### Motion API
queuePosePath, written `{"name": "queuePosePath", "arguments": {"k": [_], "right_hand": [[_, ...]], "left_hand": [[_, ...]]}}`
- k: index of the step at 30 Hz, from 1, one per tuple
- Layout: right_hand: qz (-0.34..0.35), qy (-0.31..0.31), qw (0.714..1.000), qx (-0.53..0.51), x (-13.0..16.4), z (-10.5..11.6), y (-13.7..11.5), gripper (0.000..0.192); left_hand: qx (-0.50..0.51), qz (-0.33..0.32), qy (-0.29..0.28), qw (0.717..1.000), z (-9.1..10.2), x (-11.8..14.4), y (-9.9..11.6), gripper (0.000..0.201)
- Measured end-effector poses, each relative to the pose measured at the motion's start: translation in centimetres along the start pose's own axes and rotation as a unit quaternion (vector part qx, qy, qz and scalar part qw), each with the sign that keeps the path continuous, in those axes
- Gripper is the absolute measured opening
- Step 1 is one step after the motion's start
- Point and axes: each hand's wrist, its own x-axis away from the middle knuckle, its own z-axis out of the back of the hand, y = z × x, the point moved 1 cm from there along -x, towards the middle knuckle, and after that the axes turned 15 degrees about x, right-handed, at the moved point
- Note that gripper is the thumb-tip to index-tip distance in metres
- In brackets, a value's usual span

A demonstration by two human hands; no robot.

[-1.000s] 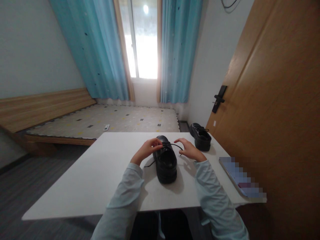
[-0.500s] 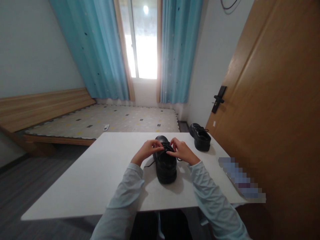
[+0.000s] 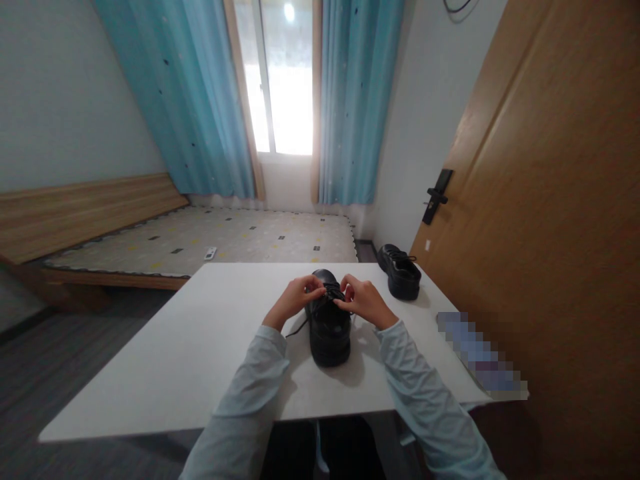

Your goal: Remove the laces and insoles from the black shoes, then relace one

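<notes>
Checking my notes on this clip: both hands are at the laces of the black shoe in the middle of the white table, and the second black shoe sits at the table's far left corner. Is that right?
One detail is off. In the head view the second black shoe sits at the far right corner of the white table, near the door. Left hand and right hand are indeed at the laces of the middle black shoe.

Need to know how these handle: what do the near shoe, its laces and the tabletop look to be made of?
Near shoe: looks like black leather or an imitation, smooth with a dull sheen on the toe. Laces, pinched by the left hand and the right hand: thin black cord, probably woven; too small to tell. Table: flat matte white board, likely laminate.
</notes>
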Motion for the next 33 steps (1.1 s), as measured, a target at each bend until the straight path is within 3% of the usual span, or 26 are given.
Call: {"name": "queuePosePath", "arguments": {"k": [9,18,26,33], "right_hand": [[0.004,-0.001,1.000,0.024,0.00,0.11,-0.19,0.025],[0.004,-0.011,1.000,0.022,0.13,0.29,-0.17,0.026],[0.004,-0.010,1.000,0.021,0.08,0.35,-0.08,0.026],[0.004,-0.012,1.000,0.017,0.05,0.16,0.01,0.026]], "left_hand": [[0.006,-0.011,0.020,1.000,-0.16,-0.04,0.16,0.025],[-0.025,0.017,0.043,0.999,0.64,-0.01,0.09,0.033],[0.008,0.035,-0.024,0.999,0.45,0.14,0.28,0.032],[0.026,0.020,-0.005,0.999,0.28,0.01,0.22,0.028]]}}
